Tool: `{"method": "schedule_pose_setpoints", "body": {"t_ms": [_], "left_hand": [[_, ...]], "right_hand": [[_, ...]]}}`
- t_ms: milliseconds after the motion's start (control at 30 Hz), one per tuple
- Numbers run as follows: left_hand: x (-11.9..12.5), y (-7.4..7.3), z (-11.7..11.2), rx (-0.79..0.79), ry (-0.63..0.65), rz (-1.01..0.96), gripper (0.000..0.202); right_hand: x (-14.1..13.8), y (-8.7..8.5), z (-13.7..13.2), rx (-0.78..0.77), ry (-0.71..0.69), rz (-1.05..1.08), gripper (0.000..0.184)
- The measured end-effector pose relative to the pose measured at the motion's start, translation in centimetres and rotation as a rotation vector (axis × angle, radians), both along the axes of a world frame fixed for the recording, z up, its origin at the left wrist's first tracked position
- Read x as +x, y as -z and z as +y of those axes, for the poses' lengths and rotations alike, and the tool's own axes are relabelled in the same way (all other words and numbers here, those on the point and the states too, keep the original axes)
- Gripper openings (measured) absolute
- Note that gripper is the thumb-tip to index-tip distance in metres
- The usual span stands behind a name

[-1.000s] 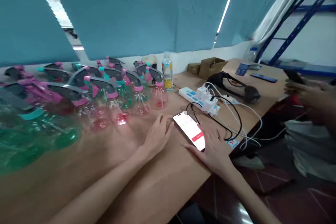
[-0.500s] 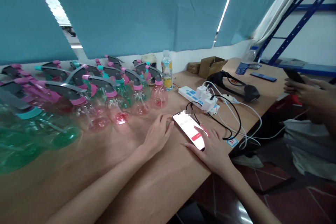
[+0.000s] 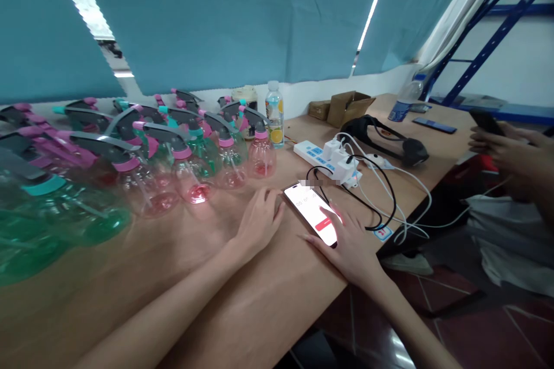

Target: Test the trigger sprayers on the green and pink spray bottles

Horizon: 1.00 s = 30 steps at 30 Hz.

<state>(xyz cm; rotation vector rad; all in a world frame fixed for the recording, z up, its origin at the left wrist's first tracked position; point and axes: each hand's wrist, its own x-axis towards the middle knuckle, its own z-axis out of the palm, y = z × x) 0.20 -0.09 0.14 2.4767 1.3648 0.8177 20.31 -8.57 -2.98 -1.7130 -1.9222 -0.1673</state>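
Your slim, glowing smartphone lies flat on the wooden counter. Your left hand is splayed at its 9 o'clock and your right hand has loose fingers on the screen, gripping nothing. It looks light, rigid and slick, so I'd pinch the long edges.

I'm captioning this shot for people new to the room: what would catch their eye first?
The crowd of pink and green spray bottles filling the left side of the wooden table stands out most. Next comes the lit phone lying near the table's front edge, with the right hand touching its screen and the left hand resting flat beside it. Behind the phone sits a white power strip trailing black and white cables.
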Motion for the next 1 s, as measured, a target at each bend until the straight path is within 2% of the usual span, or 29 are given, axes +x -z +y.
{"method": "schedule_pose_setpoints", "body": {"t_ms": [333,1000], "left_hand": [[0.06,0.29,-0.05,-0.016,-0.019,0.154,0.032],[0.11,0.41,0.27,0.02,0.019,0.195,0.036]], "right_hand": [[-0.04,-0.08,-0.01,-0.005,0.003,0.019,0.074],[0.01,-0.1,-0.05,-0.023,0.003,0.017,0.07]]}}
